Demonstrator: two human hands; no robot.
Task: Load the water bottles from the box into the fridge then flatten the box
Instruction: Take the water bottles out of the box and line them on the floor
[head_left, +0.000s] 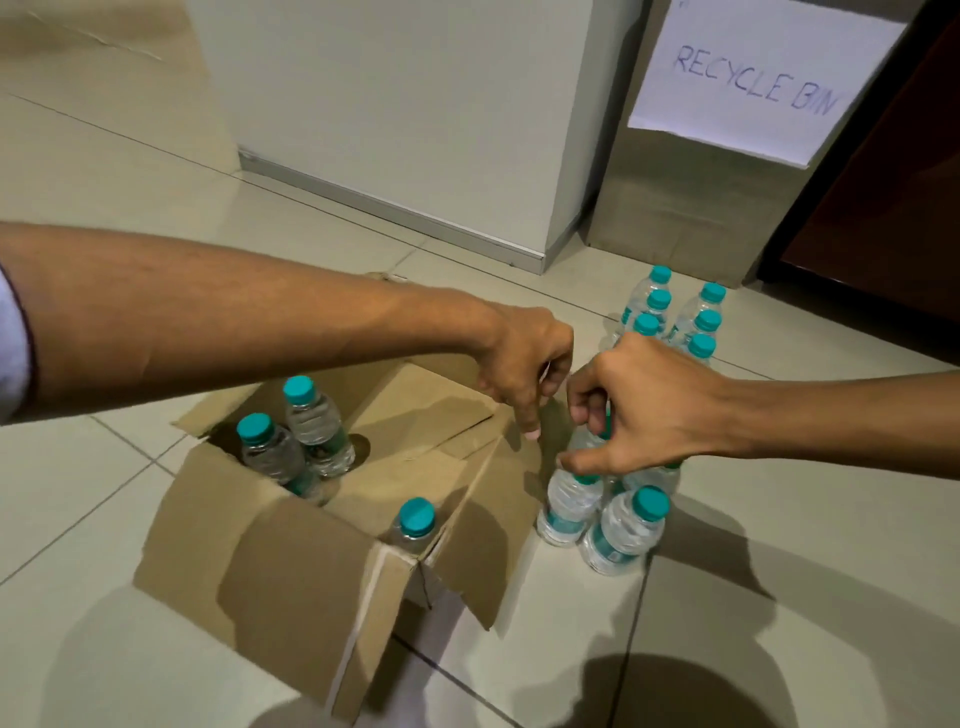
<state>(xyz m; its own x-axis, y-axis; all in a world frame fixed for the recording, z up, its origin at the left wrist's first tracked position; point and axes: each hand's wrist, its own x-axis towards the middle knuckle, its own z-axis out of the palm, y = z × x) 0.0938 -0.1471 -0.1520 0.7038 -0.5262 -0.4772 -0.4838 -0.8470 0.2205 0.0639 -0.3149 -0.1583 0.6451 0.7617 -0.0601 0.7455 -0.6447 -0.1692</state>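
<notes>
Open cardboard box (291, 561) contains three upright teal-capped bottles (317, 423). Right hand (639, 410) grip pinches a floor bottle (569, 506); left hand (524, 364) grip curled, empty.

The right hand (641, 402) covers the caps of the bottles (571, 501) under its fingers, so their count is unclear and its grip cannot be told. Beyond its knuckles, the far bottles (698, 325) are partly hidden. The box (291, 566) wall hides the lower bodies of bottles inside.
</notes>
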